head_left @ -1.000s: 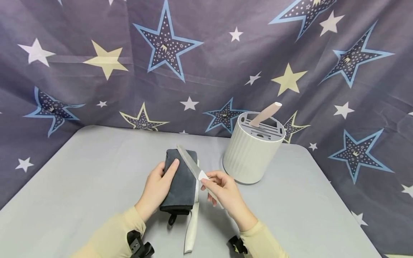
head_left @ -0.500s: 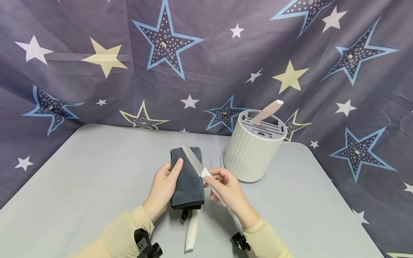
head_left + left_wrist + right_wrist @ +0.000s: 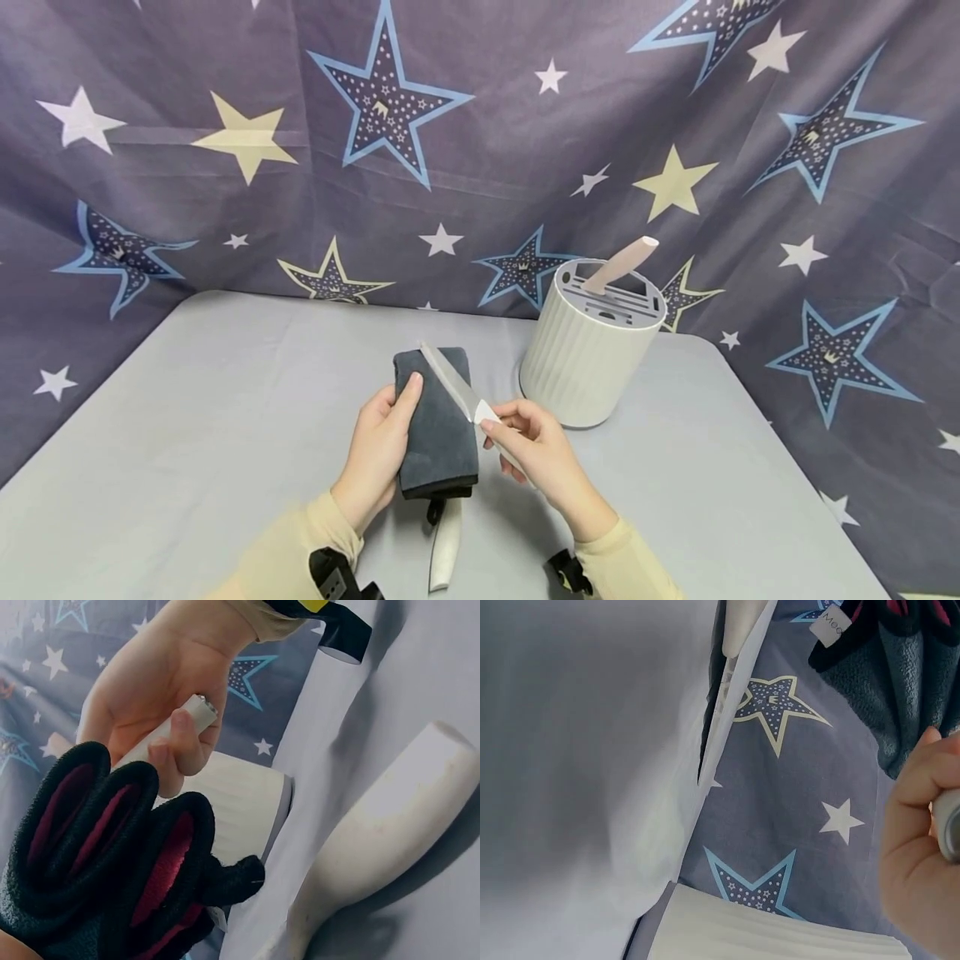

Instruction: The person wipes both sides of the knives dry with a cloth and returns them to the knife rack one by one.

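Observation:
My left hand (image 3: 372, 454) grips a thick folded dark grey towel (image 3: 438, 446), thumb on top. The left wrist view shows its stacked folds with pinkish-red inside and a black hanging loop (image 3: 244, 879). In my right hand (image 3: 546, 457) is a kitchen knife (image 3: 447, 379), pinched by its pale handle near the blade. The blade slants up and left across the towel's upper face, tip near its top edge. Beneath the towel a second knife (image 3: 446, 546) lies on the table; only its whitish handle shows in the head view, while the right wrist view shows its blade too.
A ribbed cream knife block (image 3: 581, 371) stands to the right of my hands, with a pink-handled knife (image 3: 619, 265) upright but leaning in its slotted top. The grey-covered table (image 3: 225, 417) ends at a star-patterned cloth backdrop (image 3: 495, 192).
Both hands, with towel and knife, have shifted a little to the right and then slightly down. The towel now covers more of the lying knife. The blade stays slanted over the towel.

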The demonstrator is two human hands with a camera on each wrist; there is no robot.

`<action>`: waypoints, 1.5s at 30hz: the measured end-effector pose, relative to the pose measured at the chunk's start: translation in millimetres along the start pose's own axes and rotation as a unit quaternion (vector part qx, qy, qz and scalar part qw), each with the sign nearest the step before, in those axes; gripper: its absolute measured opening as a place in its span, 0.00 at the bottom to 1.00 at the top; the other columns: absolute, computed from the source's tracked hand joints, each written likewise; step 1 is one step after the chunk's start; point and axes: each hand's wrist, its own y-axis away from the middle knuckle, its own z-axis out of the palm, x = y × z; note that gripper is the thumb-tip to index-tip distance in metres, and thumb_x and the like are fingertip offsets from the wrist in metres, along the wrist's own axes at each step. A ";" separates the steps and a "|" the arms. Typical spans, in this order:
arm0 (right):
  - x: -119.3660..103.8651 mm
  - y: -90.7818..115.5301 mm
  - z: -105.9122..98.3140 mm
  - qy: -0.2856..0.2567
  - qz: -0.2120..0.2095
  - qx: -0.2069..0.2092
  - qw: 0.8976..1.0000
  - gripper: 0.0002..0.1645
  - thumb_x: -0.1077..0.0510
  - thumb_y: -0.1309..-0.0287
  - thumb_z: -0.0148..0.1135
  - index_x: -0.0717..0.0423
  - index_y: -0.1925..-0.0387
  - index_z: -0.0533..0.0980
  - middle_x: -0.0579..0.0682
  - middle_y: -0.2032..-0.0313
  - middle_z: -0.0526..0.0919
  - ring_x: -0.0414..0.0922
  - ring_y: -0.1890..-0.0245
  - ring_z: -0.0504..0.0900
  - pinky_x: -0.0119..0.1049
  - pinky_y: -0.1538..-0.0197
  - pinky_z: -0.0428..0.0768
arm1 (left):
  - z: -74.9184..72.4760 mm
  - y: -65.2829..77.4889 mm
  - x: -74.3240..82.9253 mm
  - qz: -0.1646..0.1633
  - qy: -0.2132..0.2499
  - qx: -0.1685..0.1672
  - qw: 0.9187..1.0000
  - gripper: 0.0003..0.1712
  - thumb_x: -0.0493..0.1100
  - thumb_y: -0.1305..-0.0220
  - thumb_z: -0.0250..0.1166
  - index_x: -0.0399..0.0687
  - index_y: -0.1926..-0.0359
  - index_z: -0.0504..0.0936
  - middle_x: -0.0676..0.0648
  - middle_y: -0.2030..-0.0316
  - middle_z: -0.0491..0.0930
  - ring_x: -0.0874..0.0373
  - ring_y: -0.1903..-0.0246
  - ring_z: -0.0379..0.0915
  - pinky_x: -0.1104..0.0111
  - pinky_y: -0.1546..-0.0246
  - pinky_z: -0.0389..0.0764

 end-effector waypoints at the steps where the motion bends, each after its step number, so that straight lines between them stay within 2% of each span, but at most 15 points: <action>1: 0.1 1.3 -0.9 0.003 0.001 0.000 1.000 0.16 0.60 0.35 0.62 0.69 0.53 0.75 0.46 0.73 0.81 0.37 0.87 0.70 0.27 0.83 0.66 | 0.0 0.6 -0.3 -0.002 0.002 0.000 1.000 0.31 0.64 0.29 0.54 0.40 0.48 0.76 0.51 0.69 0.85 0.58 0.68 0.84 0.64 0.64 0.84; 7: 1.8 11.6 -9.3 0.017 0.004 0.003 1.000 0.16 0.60 0.36 0.63 0.70 0.53 0.76 0.46 0.75 0.82 0.37 0.88 0.72 0.27 0.85 0.66 | 0.3 4.5 -0.4 -0.006 0.011 -0.002 1.000 0.30 0.64 0.29 0.54 0.40 0.48 0.75 0.52 0.68 0.84 0.58 0.68 0.84 0.64 0.64 0.84; 15: 6.5 24.0 -20.2 0.030 0.023 0.005 0.999 0.17 0.59 0.37 0.64 0.66 0.51 0.78 0.45 0.75 0.82 0.37 0.88 0.73 0.26 0.86 0.66 | -3.8 9.8 3.2 -0.005 -0.002 0.011 1.000 0.32 0.65 0.30 0.55 0.41 0.45 0.74 0.52 0.66 0.85 0.59 0.67 0.84 0.65 0.63 0.84; 24: 10.0 27.2 -22.8 0.034 0.011 -0.003 0.999 0.16 0.60 0.37 0.64 0.67 0.52 0.78 0.45 0.76 0.81 0.37 0.88 0.73 0.27 0.87 0.67 | -9.8 12.2 4.6 -0.004 0.011 0.015 1.000 0.34 0.65 0.30 0.54 0.41 0.42 0.73 0.52 0.64 0.85 0.59 0.65 0.84 0.64 0.62 0.84; 31: 10.9 26.8 -22.5 0.029 0.010 -0.004 1.000 0.16 0.60 0.37 0.64 0.67 0.52 0.78 0.45 0.76 0.82 0.37 0.88 0.73 0.27 0.87 0.67 | -10.1 13.8 4.3 -0.008 0.014 0.013 1.000 0.34 0.66 0.30 0.54 0.40 0.44 0.73 0.52 0.66 0.84 0.59 0.66 0.83 0.64 0.63 0.84; 45: 5.2 24.4 -20.1 0.018 0.013 -0.005 1.000 0.18 0.58 0.37 0.64 0.67 0.51 0.77 0.47 0.75 0.82 0.37 0.88 0.73 0.28 0.87 0.68 | -0.3 22.5 -3.6 0.004 -0.032 -0.009 0.999 0.33 0.64 0.29 0.53 0.41 0.41 0.73 0.48 0.62 0.86 0.59 0.63 0.84 0.66 0.60 0.84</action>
